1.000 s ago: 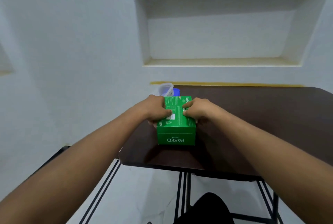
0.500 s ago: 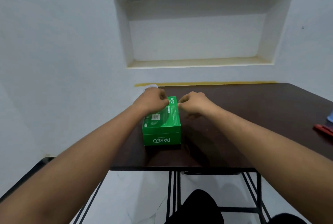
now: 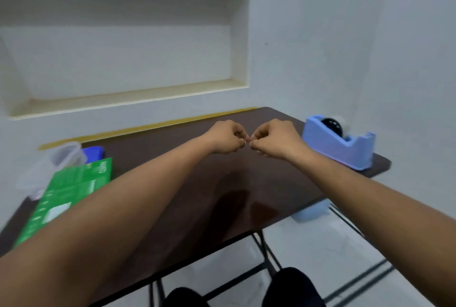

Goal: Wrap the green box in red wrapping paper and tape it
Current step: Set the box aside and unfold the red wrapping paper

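head view: both hands are coming off the green cardboard box [image 3: 66, 198], which they were gripping a second ago, and the box is now lying untouched at the table's left end, partly hidden behind the left forearm, so wrapping is not yet begun and no red paper is showing. the left hand [image 3: 228, 136] and right hand [image 3: 274, 138] are hovering curled over mid-table, fingertips nearly meeting, whether pinching anything i cannot tell. count: one box, one blue plastic tape dispenser [image 3: 339, 142] at the right end, one clear plastic container [image 3: 59, 158], one dark brown table [image 3: 246, 183], two hands.
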